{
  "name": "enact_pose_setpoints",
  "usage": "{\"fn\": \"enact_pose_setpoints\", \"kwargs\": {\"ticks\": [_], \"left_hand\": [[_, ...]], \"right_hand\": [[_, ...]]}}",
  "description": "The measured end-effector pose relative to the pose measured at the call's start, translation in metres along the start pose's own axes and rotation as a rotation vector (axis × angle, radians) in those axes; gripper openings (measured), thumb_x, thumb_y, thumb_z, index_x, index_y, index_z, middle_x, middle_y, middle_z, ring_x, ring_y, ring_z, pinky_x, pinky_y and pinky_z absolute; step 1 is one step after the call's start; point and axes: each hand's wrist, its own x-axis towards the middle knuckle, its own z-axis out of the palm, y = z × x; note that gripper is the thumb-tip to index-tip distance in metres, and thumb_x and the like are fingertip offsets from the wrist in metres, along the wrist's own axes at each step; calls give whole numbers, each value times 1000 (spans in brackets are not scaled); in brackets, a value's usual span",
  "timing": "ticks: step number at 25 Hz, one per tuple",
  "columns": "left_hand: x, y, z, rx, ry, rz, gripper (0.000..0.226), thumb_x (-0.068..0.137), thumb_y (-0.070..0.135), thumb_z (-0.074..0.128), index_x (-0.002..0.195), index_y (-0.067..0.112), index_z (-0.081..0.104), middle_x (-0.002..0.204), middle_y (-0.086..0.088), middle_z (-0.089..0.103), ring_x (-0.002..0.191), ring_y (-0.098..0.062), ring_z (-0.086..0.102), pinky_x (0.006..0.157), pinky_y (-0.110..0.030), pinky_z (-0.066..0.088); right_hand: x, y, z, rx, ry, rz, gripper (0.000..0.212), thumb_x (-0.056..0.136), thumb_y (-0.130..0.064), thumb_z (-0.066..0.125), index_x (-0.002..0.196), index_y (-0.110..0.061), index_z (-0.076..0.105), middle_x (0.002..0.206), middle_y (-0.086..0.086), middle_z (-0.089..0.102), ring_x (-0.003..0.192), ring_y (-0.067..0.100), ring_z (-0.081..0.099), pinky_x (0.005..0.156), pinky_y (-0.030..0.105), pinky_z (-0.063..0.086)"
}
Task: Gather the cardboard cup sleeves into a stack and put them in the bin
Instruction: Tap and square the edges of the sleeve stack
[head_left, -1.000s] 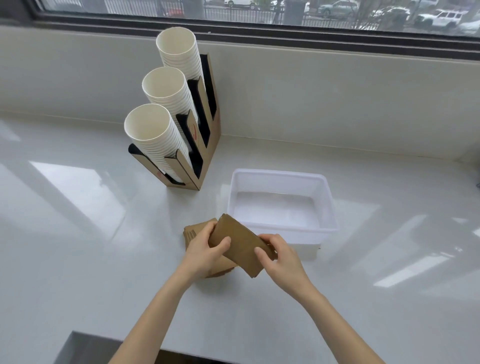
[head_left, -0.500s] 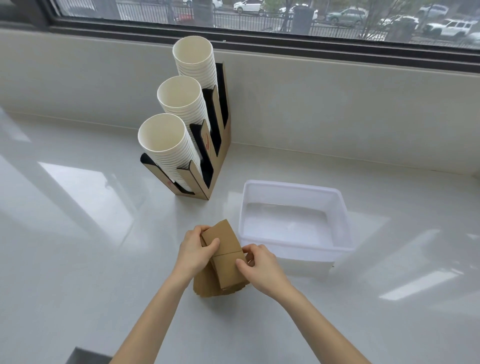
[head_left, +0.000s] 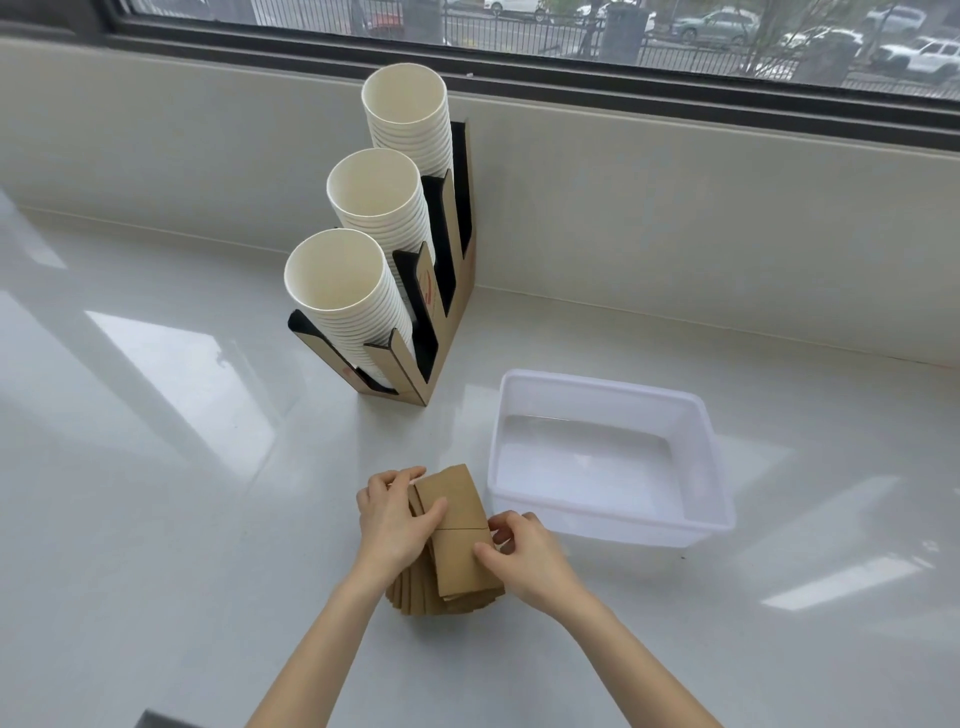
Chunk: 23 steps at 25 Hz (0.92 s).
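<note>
Since a moment ago the top sleeve has swung from slanting across the pile to lying lengthwise on it. My left hand (head_left: 396, 519) and right hand (head_left: 524, 553) both clasp the cup sleeves (head_left: 457, 551) from either side, low centre of frame, just left of the white bin (head_left: 698, 525) on the counter (head_left: 156, 519).

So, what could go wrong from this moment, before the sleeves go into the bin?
1. The stack of sleeves is fanned at its near end, not squared; lifted now, the lower ones may slip out onto the counter.
2. The left hand and right hand grip mostly the upper sleeves, so the bottom ones may stay behind.
3. The bin looks light; a nudge to its near wall could slide it.
</note>
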Motion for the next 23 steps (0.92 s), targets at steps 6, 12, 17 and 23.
{"fn": "enact_pose_setpoints", "kwargs": {"ticks": [6,12,17,23], "left_hand": [[-2,-7,-5,-49,-62,-262,85,79,47,59,141,9,15,147,-21,19,137,-38,14,112,-46,19],[-5,-14,-4,-232,-128,-298,89,75,53,61,139,6,21,144,-17,28,131,-34,34,110,-44,32],[-13,-14,-10,-355,-217,-265,103,52,59,69,134,13,27,137,-10,41,122,-28,45,106,-43,39],[-11,-19,-5,-522,-254,-276,80,76,28,70,137,16,19,119,-2,48,113,-26,51,100,-40,42]], "right_hand": [[1,-1,5,176,-141,59,50,87,-25,53,134,-15,37,123,10,53,103,18,54,78,24,48],[2,-8,8,387,-210,148,45,89,-21,50,133,-16,40,110,3,56,100,19,55,75,22,48],[4,-9,12,431,-211,151,39,90,-23,50,127,-13,48,109,3,58,103,21,57,83,27,50],[2,-6,12,411,-210,121,37,90,-25,49,126,-15,50,106,1,59,91,13,59,66,14,48]]}}
